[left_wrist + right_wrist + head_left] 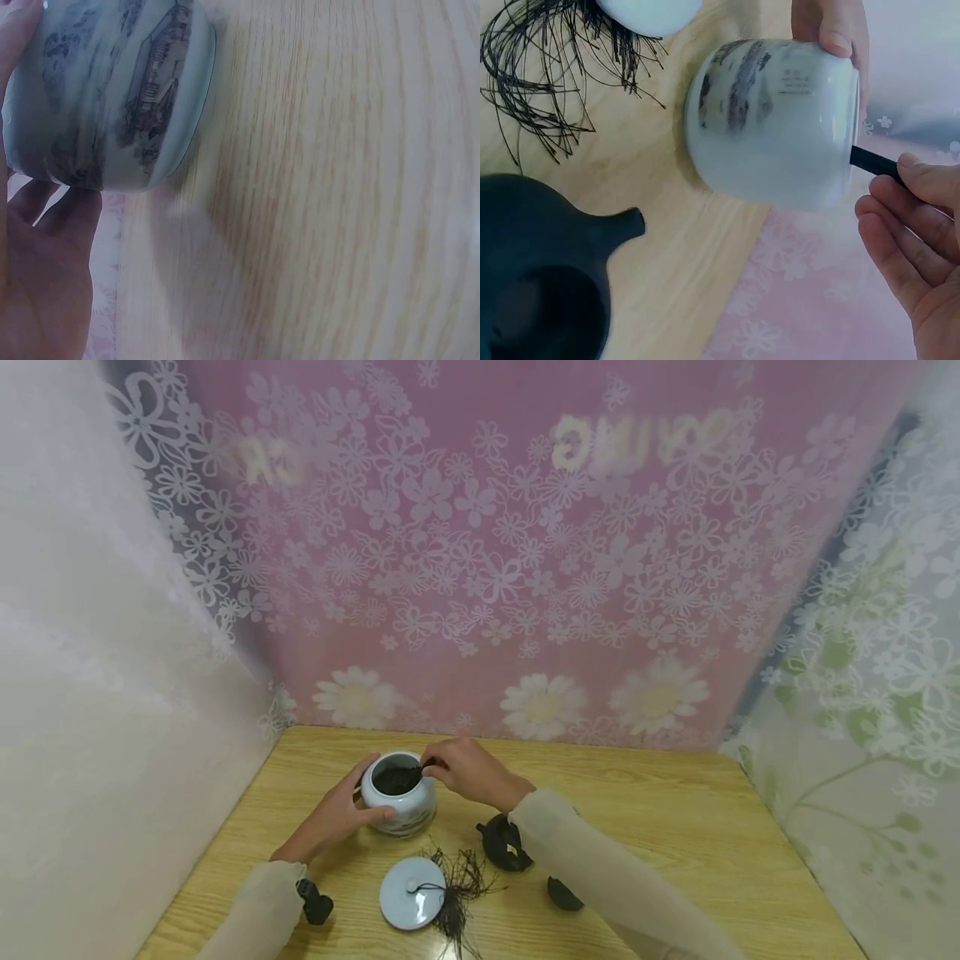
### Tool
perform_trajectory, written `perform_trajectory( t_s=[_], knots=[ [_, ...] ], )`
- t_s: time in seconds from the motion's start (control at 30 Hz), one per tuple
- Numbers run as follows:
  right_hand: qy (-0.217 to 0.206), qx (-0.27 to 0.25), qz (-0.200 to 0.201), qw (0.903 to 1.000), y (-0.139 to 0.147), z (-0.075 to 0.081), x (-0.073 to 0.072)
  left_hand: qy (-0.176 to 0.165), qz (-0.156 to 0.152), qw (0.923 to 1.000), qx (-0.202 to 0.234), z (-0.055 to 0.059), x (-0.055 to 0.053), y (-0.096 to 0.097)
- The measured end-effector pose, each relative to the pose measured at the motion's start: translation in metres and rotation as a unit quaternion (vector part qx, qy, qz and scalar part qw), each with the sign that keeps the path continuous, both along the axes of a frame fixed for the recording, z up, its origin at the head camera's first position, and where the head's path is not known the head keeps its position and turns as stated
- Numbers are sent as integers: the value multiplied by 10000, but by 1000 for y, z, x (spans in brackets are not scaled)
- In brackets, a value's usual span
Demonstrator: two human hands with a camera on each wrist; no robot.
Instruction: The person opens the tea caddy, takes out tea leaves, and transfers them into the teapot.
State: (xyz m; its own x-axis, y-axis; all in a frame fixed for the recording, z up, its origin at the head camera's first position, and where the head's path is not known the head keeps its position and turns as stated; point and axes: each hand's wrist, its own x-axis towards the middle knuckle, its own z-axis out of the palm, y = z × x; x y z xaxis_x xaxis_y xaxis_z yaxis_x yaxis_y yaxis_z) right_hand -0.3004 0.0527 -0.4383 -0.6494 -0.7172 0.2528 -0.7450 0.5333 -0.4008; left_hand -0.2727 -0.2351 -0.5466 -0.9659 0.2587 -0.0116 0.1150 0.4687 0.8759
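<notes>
A white porcelain jar [411, 816] with a dark painted landscape stands lidless on the table, dark contents [392, 780] showing through its mouth. My left hand [339, 812] grips it from the left, the thumb along the near side and the fingers round the far side. Over the rim on the right, my right hand [474, 770] pinches the thin black handle of a scoop [873, 161] between thumb and fingers. The scoop's other end reaches into the jar and is lost among the dark contents.
In front of the jar lies its round white lid [405, 903], with a bundle of thin black strands [461, 885] beside and partly over it. A black teapot [498, 842] and a small black cup [564, 895] stand near the right forearm. Floral curtains surround the wooden table [660, 810].
</notes>
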Motion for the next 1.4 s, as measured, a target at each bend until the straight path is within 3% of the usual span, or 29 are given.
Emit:
perform_trajectory(
  t_s=[0.17,0.3,0.7,1.07,1.4],
  knots=[
    [-602,-500,-323,9964,1,-14,-4,3,4,10000,20,2,1,0],
    [-1124,-971,-500,9876,3,-22,-3,42,1,10000,14,4,3,1],
    [-2478,-2287,-976,9363,15,-38,-4,62,101,9999,41,-2,0,1],
    [-2920,-2888,-1130,9047,30,-46,-9,99,118,9998,87,-7,-2,-1],
    [-2972,-3212,-1139,8919,43,-45,-7,52,78,9997,216,-4,1,1]
  ],
)
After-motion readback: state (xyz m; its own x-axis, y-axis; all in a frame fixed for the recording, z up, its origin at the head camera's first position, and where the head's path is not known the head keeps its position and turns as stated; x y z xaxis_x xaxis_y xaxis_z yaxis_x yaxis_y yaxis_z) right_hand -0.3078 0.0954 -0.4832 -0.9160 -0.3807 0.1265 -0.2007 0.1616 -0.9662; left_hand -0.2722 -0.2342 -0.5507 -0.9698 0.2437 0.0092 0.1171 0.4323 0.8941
